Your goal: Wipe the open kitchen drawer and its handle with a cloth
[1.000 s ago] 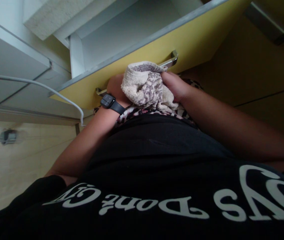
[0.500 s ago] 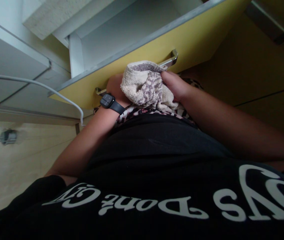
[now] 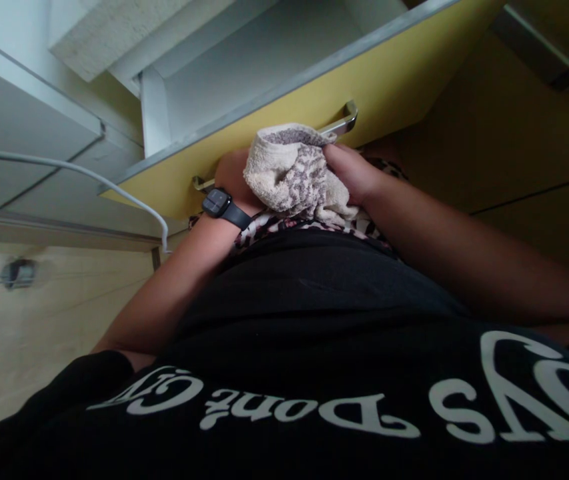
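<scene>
Gripping towel with both hands, just below drawer handle

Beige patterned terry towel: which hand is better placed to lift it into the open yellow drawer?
Probably right. The right hand grips the beige patterned terry towel in plain view; the left hand sits mostly hidden behind it, beside the yellow drawer.

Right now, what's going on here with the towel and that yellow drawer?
A person holds a bunched beige, patterned towel between both hands, close to the body. The left hand, with a black watch on its wrist, is mostly hidden behind the cloth; the right hand has its grip on the towel's other side. Just beyond stands an open yellow-fronted drawer with a metal handle. A white cable hangs at the left.
</scene>
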